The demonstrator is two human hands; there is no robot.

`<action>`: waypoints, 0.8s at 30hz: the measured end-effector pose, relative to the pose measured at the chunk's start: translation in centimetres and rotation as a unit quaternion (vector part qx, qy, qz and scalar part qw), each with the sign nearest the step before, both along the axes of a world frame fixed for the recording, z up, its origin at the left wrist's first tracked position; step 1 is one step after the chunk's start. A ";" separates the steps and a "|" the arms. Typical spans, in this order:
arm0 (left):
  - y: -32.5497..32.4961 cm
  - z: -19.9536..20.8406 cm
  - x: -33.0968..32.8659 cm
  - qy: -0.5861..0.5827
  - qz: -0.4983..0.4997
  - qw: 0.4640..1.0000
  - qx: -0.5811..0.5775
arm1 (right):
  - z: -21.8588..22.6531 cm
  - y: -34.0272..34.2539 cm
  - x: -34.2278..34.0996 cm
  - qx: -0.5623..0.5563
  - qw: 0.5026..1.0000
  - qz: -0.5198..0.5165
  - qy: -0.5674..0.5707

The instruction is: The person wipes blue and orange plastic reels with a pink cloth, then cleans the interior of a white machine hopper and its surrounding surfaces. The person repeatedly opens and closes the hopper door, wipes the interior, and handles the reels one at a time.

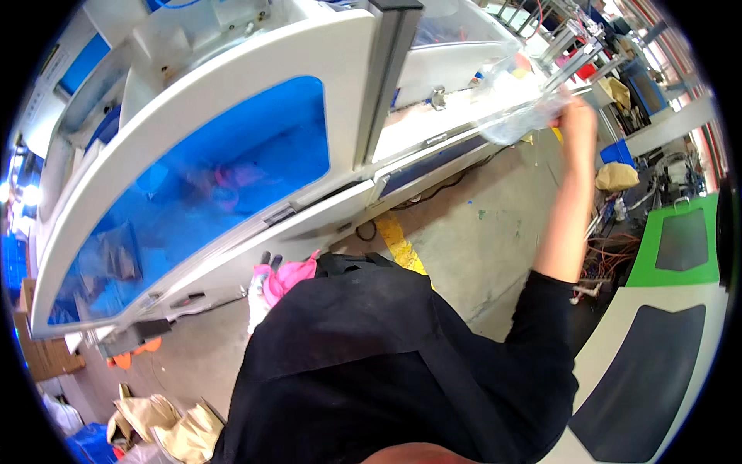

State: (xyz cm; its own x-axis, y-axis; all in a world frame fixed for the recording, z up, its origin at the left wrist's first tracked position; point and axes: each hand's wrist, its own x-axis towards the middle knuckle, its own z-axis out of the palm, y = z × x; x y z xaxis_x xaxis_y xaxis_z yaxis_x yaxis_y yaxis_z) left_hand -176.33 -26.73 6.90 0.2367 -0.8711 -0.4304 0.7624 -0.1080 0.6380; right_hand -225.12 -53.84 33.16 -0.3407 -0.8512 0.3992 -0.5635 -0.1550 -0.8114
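Observation:
My right hand, bare and somewhat blurred, reaches out to the far right with its fingers closed on a clear plastic bag. The bag hangs over the edge of a white machine's work surface. By the left edge of my black clothing shows a bright pink, cloth-like thing with white material and dark tips beside it. This may be my gloved left hand, but its shape is mostly hidden by my body and its fingers cannot be made out.
A large white machine cover with a blue window curves across the left. A grey metal post stands beside it. Yellow tape marks the floor. Brown paper bags lie lower left; a green and white cabinet stands right.

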 end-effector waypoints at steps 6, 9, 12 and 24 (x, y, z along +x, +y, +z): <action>-0.1 5.1 -5.3 0.059 -0.046 0.997 -0.013 | -14.4 -6.3 5.7 0.067 0.967 0.165 -0.183; 1.0 4.9 -7.2 0.109 0.006 0.992 -0.062 | -17.1 -7.5 6.9 0.047 0.942 0.186 -0.276; 2.8 6.0 -8.2 0.064 0.113 0.988 -0.078 | -17.2 -4.2 6.9 -0.014 0.974 0.147 -0.173; 1.6 6.4 -12.6 -0.614 0.058 0.777 -0.126 | -19.3 19.4 26.2 0.016 0.704 0.702 0.104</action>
